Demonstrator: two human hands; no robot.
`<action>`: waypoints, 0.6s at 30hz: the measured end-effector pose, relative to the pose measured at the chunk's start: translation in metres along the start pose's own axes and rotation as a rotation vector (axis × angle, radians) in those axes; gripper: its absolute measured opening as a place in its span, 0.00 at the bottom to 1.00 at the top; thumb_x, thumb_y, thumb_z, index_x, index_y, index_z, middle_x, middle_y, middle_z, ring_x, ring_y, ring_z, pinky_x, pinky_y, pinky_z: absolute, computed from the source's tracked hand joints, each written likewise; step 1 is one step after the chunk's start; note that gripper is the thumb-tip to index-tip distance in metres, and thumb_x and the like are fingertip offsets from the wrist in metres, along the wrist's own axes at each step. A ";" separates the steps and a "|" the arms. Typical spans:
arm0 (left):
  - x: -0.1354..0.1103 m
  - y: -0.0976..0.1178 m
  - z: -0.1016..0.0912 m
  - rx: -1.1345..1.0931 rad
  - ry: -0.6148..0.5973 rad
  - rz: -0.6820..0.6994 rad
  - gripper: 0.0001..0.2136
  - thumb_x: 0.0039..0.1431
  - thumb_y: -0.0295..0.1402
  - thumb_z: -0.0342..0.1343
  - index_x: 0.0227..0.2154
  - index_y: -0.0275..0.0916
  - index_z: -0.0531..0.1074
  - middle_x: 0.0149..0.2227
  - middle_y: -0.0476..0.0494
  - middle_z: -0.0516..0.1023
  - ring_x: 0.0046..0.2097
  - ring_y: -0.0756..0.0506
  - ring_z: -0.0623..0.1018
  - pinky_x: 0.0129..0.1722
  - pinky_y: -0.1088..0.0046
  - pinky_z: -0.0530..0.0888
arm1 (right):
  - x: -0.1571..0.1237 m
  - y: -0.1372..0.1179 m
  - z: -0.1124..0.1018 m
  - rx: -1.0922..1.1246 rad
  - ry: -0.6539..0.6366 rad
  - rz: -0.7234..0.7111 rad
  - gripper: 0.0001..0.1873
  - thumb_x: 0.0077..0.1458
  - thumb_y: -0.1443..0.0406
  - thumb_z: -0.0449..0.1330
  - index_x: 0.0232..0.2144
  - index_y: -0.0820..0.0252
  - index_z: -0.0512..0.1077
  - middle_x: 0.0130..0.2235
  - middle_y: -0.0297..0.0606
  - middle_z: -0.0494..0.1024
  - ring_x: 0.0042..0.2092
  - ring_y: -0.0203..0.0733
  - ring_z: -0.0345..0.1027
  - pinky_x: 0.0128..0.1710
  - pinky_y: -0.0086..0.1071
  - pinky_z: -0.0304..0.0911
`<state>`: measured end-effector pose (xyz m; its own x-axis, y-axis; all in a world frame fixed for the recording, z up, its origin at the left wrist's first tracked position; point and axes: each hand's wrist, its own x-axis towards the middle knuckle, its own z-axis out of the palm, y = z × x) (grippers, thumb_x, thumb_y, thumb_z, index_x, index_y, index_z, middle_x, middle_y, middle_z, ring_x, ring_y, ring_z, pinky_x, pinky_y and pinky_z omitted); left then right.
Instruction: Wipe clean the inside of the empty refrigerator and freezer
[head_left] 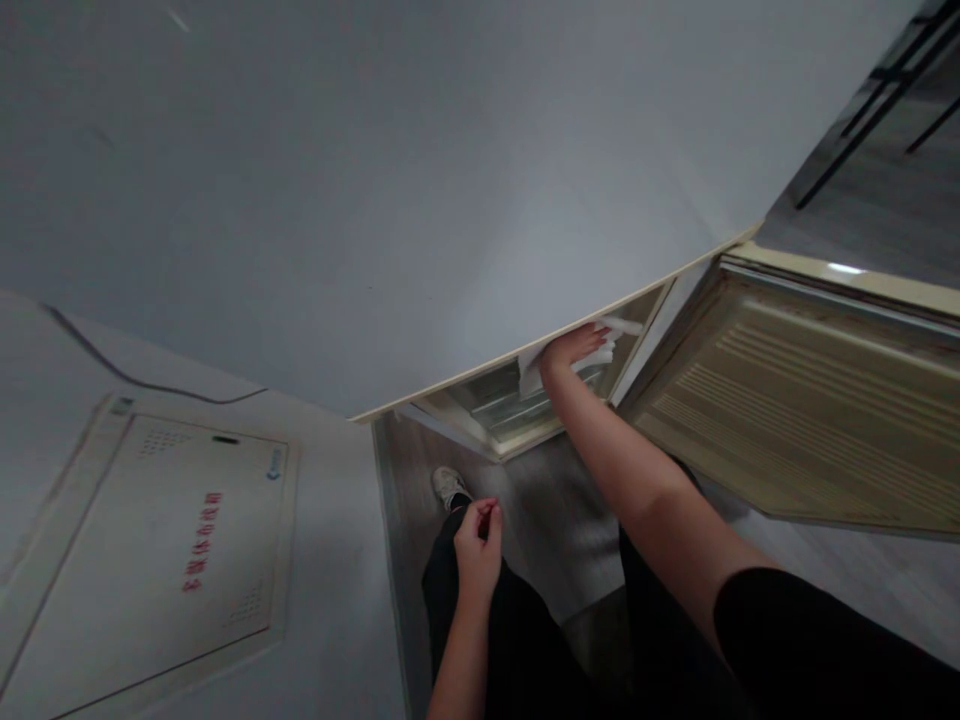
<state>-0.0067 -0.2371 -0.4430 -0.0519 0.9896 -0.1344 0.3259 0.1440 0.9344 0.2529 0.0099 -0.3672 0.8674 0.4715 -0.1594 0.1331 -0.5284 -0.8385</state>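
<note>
My right hand [576, 348] reaches inside an open fridge-like cabinet [517, 445], under the edge of its pale top. A crumpled white cloth or paper towel [529, 372] lies under and around the palm, pressed toward the inner right side. Part of the fingers is hidden by the white material. Clear shelf or drawer surfaces [506, 408] show to the left of the wrist. My left hand [478, 535] hangs above my left knee, away from the cabinet. Its fingers are curled toward the thumb, and nothing shows in them.
The ribbed cabinet door [795, 400] stands swung out to the right. A large pale top [450, 200] spans the upper view. On the left wall sit a white panel box [165, 540] with red lettering and a dark cable [150, 383]. Black metal legs [847, 150] stand at upper right.
</note>
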 end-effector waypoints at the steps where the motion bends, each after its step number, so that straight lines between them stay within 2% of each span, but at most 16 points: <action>1: 0.002 0.001 0.002 -0.005 0.003 0.011 0.19 0.59 0.51 0.59 0.39 0.39 0.75 0.34 0.44 0.77 0.35 0.46 0.77 0.35 0.71 0.75 | -0.013 -0.003 0.006 -0.025 0.015 0.039 0.29 0.68 0.74 0.35 0.65 0.73 0.60 0.68 0.60 0.57 0.72 0.53 0.46 0.68 0.56 0.50; 3: 0.005 0.004 0.008 -0.024 0.022 0.021 0.19 0.59 0.51 0.58 0.39 0.39 0.75 0.31 0.46 0.76 0.32 0.47 0.76 0.33 0.72 0.74 | -0.042 -0.009 0.020 -0.030 0.028 0.106 0.31 0.66 0.75 0.35 0.68 0.74 0.56 0.71 0.60 0.49 0.74 0.53 0.37 0.69 0.57 0.45; 5: 0.006 0.008 0.014 -0.049 0.042 0.018 0.19 0.59 0.51 0.58 0.38 0.38 0.74 0.29 0.47 0.75 0.29 0.48 0.75 0.31 0.72 0.73 | -0.076 -0.015 0.033 -0.008 0.004 0.164 0.31 0.68 0.72 0.36 0.70 0.74 0.51 0.73 0.60 0.43 0.75 0.53 0.32 0.69 0.58 0.45; 8: 0.006 0.013 0.017 -0.071 0.085 0.010 0.19 0.58 0.51 0.59 0.38 0.38 0.74 0.31 0.45 0.77 0.30 0.47 0.76 0.30 0.73 0.72 | -0.130 -0.021 0.050 0.035 -0.083 0.232 0.33 0.72 0.62 0.38 0.71 0.79 0.45 0.73 0.64 0.36 0.74 0.55 0.32 0.70 0.51 0.46; 11: 0.007 0.015 0.014 -0.106 0.157 0.017 0.20 0.53 0.52 0.62 0.36 0.38 0.74 0.32 0.44 0.78 0.33 0.46 0.77 0.32 0.72 0.73 | -0.171 -0.021 0.060 0.040 -0.200 0.207 0.40 0.71 0.53 0.44 0.71 0.82 0.43 0.72 0.65 0.35 0.74 0.55 0.33 0.70 0.43 0.48; 14: 0.009 0.018 0.012 -0.137 0.201 0.008 0.22 0.52 0.53 0.62 0.35 0.38 0.73 0.31 0.45 0.78 0.33 0.45 0.78 0.34 0.71 0.74 | -0.180 -0.021 0.059 0.027 -0.267 0.207 0.44 0.71 0.50 0.46 0.71 0.82 0.40 0.72 0.65 0.38 0.74 0.53 0.38 0.68 0.43 0.53; 16: 0.010 0.019 0.013 -0.125 0.186 -0.013 0.22 0.54 0.54 0.61 0.36 0.38 0.74 0.30 0.45 0.77 0.32 0.45 0.78 0.32 0.71 0.74 | -0.165 -0.025 0.054 0.017 -0.242 0.252 0.43 0.72 0.50 0.39 0.71 0.84 0.37 0.71 0.69 0.41 0.73 0.54 0.42 0.66 0.44 0.55; 18: 0.010 0.018 0.016 -0.105 0.157 -0.028 0.22 0.55 0.54 0.59 0.37 0.38 0.74 0.29 0.46 0.76 0.29 0.47 0.76 0.29 0.72 0.73 | -0.140 -0.028 0.045 0.002 -0.193 0.314 0.42 0.73 0.52 0.32 0.70 0.88 0.34 0.70 0.73 0.42 0.73 0.55 0.43 0.66 0.46 0.55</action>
<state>0.0141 -0.2247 -0.4332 -0.2088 0.9711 -0.1158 0.2220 0.1624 0.9614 0.1062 -0.0092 -0.3450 0.7595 0.4106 -0.5045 -0.1269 -0.6672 -0.7340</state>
